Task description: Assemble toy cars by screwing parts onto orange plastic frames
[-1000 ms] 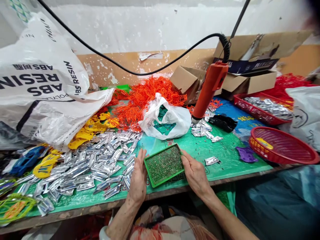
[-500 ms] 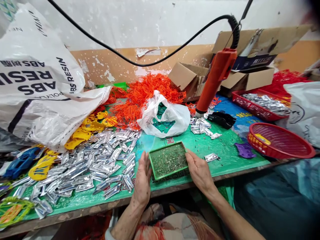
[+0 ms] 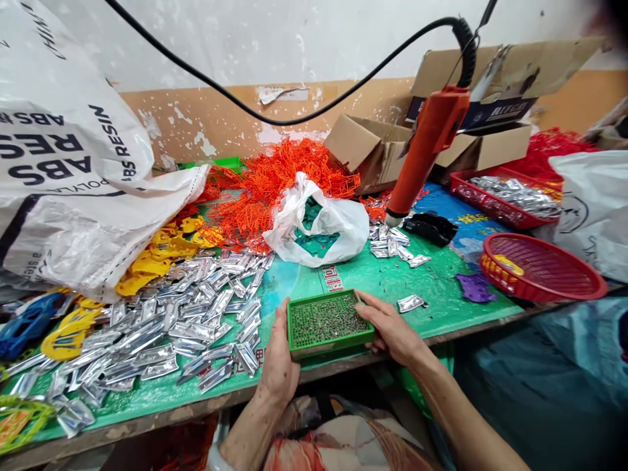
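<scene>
A small green tray (image 3: pixel 301 347) with a perforated bed of holes and many tiny metal pieces, apparently screws, is held over the table's front edge. My left hand (image 3: pixel 279 363) presses against its left end, the fingers along the side and partly hidden. At the right end, my right hand (image 3: pixel 392 327) grips the tray, thumb on the rim and fingers beneath. Left of my hands lies a wide heap of shiny silver plastic parts (image 3: pixel 196 327). Beyond the tray sits a white plastic bag (image 3: pixel 343 232) with dark green pieces inside.
An orange electric screwdriver (image 3: pixel 426 154) hangs from a black cable, tip above silver parts. A red basket (image 3: pixel 544 275) and purple piece (image 3: pixel 475 288) lie rightward. Tangled orange parts (image 3: pixel 284 183) and cardboard boxes (image 3: pixel 367 147) stand behind; yellow parts (image 3: pixel 69 333) and a white sack (image 3: pixel 63 163) lie leftward.
The tray has gone from steeply tilted to flatter, and its metal pieces show more clearly. Both hands stay at its ends. The view has shifted slightly.
</scene>
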`<state>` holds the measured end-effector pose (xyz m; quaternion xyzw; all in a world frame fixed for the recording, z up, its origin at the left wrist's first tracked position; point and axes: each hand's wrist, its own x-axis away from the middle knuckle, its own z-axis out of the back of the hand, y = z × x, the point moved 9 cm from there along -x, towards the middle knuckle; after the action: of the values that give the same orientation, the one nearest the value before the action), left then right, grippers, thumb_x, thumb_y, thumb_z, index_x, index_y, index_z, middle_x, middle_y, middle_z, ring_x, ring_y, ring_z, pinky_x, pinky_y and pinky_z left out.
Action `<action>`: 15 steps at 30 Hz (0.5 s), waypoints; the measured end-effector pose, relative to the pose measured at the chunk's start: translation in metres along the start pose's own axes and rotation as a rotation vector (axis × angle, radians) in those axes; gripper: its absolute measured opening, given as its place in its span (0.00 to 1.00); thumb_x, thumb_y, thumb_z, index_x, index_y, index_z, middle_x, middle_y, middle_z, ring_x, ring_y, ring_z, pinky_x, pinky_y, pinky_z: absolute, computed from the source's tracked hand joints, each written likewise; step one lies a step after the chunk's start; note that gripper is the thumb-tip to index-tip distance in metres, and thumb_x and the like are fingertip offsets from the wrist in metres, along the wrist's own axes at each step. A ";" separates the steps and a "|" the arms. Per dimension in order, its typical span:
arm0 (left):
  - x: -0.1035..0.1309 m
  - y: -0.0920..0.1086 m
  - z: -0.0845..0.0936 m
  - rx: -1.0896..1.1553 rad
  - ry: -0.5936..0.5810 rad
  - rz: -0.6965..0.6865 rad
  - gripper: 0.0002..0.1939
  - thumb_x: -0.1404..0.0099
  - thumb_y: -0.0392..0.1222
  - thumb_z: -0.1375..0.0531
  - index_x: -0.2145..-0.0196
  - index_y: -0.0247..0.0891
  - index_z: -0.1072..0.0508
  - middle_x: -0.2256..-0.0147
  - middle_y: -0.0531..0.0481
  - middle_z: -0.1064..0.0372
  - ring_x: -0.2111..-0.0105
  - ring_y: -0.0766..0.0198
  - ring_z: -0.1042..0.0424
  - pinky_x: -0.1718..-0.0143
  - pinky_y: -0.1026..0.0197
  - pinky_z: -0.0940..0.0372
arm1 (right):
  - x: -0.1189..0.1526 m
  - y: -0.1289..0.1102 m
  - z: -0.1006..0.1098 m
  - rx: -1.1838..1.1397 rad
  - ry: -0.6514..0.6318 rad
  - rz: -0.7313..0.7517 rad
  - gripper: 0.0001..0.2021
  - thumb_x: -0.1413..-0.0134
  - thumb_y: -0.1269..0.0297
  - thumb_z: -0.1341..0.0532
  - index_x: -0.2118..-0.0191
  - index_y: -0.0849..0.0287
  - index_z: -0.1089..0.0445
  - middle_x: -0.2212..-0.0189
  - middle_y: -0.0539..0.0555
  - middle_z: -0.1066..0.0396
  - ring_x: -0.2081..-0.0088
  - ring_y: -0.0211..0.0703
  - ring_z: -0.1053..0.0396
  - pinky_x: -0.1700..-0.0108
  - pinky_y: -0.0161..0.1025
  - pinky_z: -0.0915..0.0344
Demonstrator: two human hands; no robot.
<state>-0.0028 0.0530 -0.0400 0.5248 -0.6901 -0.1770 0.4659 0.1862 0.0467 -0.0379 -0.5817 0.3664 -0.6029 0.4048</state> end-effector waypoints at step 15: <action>0.014 0.005 -0.008 -0.067 -0.083 0.028 0.27 0.33 0.57 0.46 0.40 0.46 0.33 0.38 0.51 0.37 0.34 0.52 0.48 0.35 0.47 0.49 | 0.036 -0.021 0.020 0.240 0.289 0.223 0.27 0.42 0.49 0.45 0.41 0.59 0.32 0.46 0.57 0.28 0.43 0.54 0.32 0.41 0.49 0.37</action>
<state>0.0006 0.0441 -0.0261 0.4914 -0.7097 -0.2151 0.4566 0.2054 0.0229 -0.0033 -0.3929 0.4084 -0.6706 0.4787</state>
